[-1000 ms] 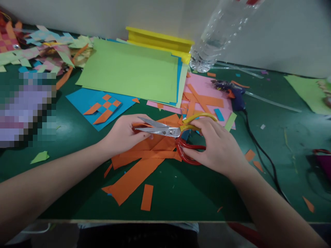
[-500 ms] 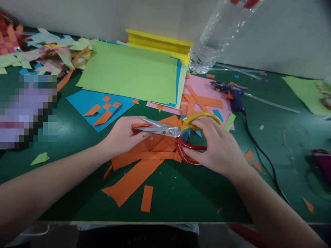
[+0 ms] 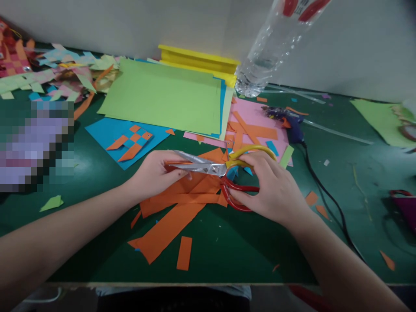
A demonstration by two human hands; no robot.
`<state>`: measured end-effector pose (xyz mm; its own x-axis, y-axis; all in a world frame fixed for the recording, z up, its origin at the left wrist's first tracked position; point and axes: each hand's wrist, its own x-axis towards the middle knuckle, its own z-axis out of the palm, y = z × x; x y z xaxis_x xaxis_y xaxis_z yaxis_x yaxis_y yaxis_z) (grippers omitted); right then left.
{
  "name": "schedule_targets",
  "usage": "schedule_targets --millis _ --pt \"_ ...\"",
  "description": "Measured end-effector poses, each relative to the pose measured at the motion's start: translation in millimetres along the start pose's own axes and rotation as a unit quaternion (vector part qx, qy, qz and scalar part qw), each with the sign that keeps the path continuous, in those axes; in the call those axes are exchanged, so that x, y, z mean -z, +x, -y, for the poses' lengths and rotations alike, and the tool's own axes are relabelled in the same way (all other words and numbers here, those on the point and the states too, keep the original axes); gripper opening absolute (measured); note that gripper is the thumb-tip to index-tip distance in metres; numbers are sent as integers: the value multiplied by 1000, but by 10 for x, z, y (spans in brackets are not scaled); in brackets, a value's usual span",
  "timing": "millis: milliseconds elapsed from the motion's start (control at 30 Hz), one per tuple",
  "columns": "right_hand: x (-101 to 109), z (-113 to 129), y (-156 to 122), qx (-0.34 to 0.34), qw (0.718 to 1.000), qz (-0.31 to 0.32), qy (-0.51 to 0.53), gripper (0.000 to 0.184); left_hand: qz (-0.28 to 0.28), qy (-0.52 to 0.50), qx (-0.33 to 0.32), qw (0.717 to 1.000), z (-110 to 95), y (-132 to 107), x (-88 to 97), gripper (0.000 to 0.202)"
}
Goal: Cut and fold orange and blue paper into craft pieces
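Observation:
My right hand (image 3: 276,188) is closed in the yellow and red handles of a pair of scissors (image 3: 208,167), blades slightly apart and pointing left. My left hand (image 3: 156,173) is closed on an orange paper strip (image 3: 173,164) held between the blades. Under both hands lies a pile of orange paper pieces (image 3: 175,203) on the green table (image 3: 234,242).
Green and blue sheets (image 3: 162,95) and a yellow box (image 3: 198,60) lie behind. A clear bottle (image 3: 266,56) stands at the back. A glue gun (image 3: 289,119) with black cord (image 3: 325,195) sits right. Woven paper scraps (image 3: 48,73) are at far left. A pink sheet (image 3: 256,125) holds orange strips.
The scissor blades have closed a little on the orange strip. The view has shifted slightly downward; both hands stay in place.

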<state>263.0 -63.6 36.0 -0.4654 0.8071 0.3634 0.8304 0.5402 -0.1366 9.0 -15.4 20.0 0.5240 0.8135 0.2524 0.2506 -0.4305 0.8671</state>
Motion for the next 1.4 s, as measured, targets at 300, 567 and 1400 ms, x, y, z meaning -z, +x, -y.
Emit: schedule_targets --millis 300,567,1400 --pt "0 -6 2 4 1000 0 9 43 12 -26 28 999 -19 3 -2 19" --pt "24 5 15 0 1000 -1 30 43 17 -41 20 999 10 -3 3 21" --pt "33 13 18 17 999 -6 37 44 44 -52 13 998 25 -6 0 20"
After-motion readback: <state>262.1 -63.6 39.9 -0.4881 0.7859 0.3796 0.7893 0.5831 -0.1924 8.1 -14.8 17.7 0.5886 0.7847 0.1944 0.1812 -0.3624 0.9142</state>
